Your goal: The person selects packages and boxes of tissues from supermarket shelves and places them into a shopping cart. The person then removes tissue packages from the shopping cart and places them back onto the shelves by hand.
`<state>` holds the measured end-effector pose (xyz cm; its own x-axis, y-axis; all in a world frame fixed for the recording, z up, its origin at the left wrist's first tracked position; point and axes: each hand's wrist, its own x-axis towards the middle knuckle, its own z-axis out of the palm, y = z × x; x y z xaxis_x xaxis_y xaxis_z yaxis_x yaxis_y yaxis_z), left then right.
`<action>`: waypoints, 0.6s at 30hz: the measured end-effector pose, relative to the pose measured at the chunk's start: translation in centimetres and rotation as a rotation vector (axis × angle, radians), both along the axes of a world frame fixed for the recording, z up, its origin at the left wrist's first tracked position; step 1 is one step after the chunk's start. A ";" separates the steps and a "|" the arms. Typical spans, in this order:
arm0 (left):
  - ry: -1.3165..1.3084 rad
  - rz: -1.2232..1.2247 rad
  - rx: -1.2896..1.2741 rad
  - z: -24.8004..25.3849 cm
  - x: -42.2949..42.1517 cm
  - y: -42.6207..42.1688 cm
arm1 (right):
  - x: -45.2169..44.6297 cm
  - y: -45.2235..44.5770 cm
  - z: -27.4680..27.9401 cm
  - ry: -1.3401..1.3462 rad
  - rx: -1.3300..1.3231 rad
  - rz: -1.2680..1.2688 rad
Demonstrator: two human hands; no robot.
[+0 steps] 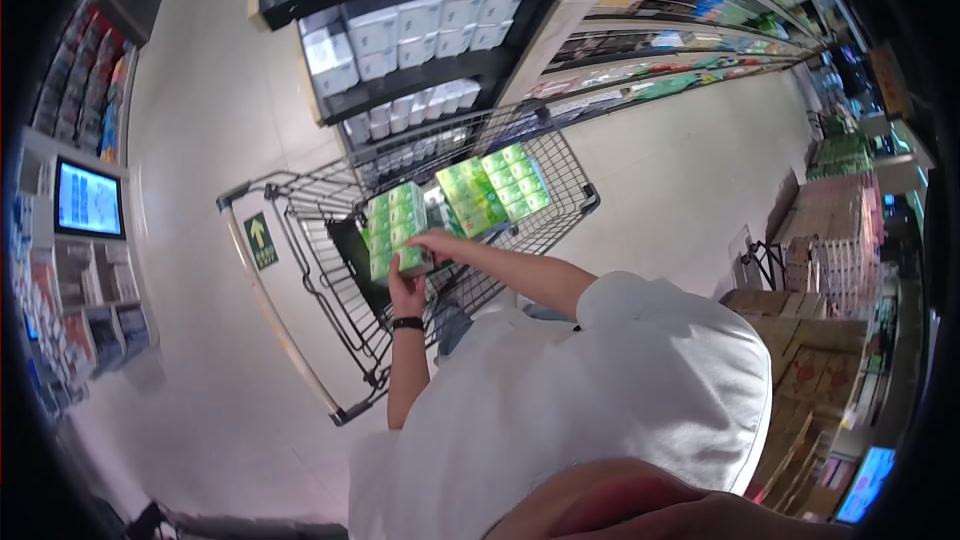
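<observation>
A green-and-white multipack of what look like tissue packs (395, 225) is between my hands, over the child-seat end of a wire shopping cart (560, 155). My left hand (405, 287), with a black band on its wrist, grips the near end of the pack. My right hand (434, 243) holds the pack's side, the fingers partly hidden against it. Beside it in the cart lie a green pack (468, 196) and another green-and-white pack (515, 183). The cart's handle (290, 330) runs along the left.
Shelves of white packs (400, 32) rise just beyond the cart. Longer shelves (680, 35) run off to the upper right. At left stands a display with a lit screen (88, 198). Cardboard boxes (815, 340) are stacked at right. A green arrow sign (260, 240) marks the floor.
</observation>
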<state>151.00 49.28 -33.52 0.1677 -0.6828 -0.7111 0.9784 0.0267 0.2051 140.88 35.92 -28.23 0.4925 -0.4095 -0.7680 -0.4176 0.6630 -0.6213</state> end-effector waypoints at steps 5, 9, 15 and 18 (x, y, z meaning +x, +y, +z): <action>-0.396 -0.157 -0.190 11.7 -5.2 1.8 | -13.4 1.8 7.0 -0.301 -0.012 0.068; -0.500 -0.355 -0.351 18.1 -11.8 -2.1 | -27.7 0.4 13.5 -0.699 -0.059 -0.379; -1.049 -0.916 -0.591 26.5 -26.9 -10.5 | -48.8 -0.8 18.9 -0.551 -0.566 -0.579; -1.101 -0.963 -0.667 27.1 -36.4 -13.6 | -55.6 1.4 20.6 -0.188 -0.845 -0.673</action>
<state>114.57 35.64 -6.46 -0.2825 -0.9553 -0.0872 0.0748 -0.1126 0.9908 85.29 37.31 -7.65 0.0508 -0.9975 -0.0488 0.0194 0.0499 -0.9986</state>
